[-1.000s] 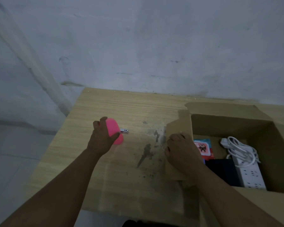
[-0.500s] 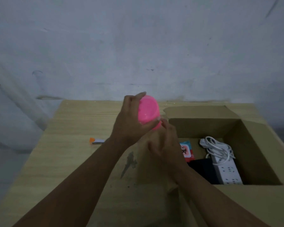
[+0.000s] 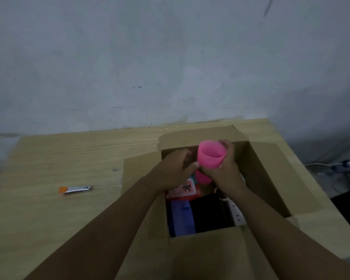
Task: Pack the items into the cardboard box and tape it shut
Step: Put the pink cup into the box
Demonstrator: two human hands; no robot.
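Held the pink cup [image 3: 211,156] in the right hand [image 3: 224,168], with fingers wrapped round its side. Held it up in the air, right over the far end of the open cardboard box [image 3: 268,178], not yet down inside. Had the left hand [image 3: 175,170] close on the cup's left side, touching it there; could not tell if that hand gripped or only touched. Saw a second pink piece [image 3: 203,177] just under the cup, between the two hands; could not tell what it was or which hand had it. Pointed the cup's open mouth up and back at the person, so its bottom faced down and away, into the box. Found the near part of the box full: a red card packet [image 3: 183,188], a blue thing [image 3: 181,219], a black thing [image 3: 207,213] and a white power strip [image 3: 238,218] by the right wall. Seemed to have room only at the far end, straight below the cup. Needed just a short way down, then, and maybe a small turn to stand it up. Left a nail clipper [image 3: 76,190] out on the tabletop [image 3: 69,158], well off to the left of the box, nearer the left hand. Had the flaps [image 3: 139,174] wide open, with no tape in sight.
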